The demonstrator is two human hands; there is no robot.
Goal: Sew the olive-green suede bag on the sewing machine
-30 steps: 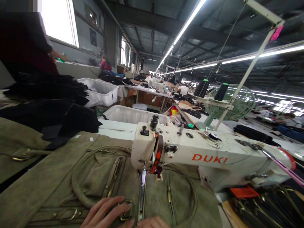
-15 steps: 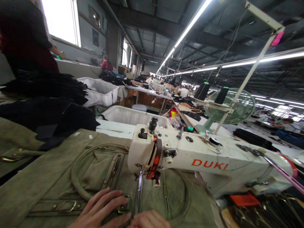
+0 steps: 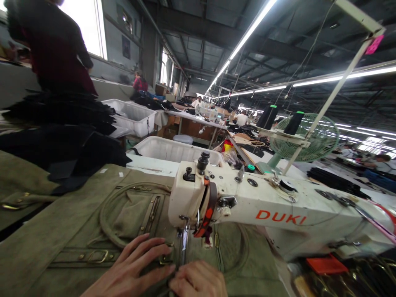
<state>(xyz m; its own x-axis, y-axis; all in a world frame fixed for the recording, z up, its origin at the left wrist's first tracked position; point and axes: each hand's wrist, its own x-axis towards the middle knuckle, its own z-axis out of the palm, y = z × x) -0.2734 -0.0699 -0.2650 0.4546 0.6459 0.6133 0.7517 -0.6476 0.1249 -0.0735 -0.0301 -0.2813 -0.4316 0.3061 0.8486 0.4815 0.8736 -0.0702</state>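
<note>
An olive green suede bag panel with straps, brass buckles and a round handle lies under the head of a white DUKI sewing machine. My left hand rests flat on the panel just left of the needle bar, fingers spread. Right of the seam, my right hand presses on the panel with its fingers curled under, close to the left hand's fingertips. What the right fingers pinch is hidden.
Stacks of black cut pieces sit at the left. White plastic bins stand behind the machine. A green fan and black thread cones are at the right. A person in dark clothes stands at the far left.
Both hands have come further into view and slid up the panel toward the needle. The person at the left has shifted, and the view has tilted slightly.
</note>
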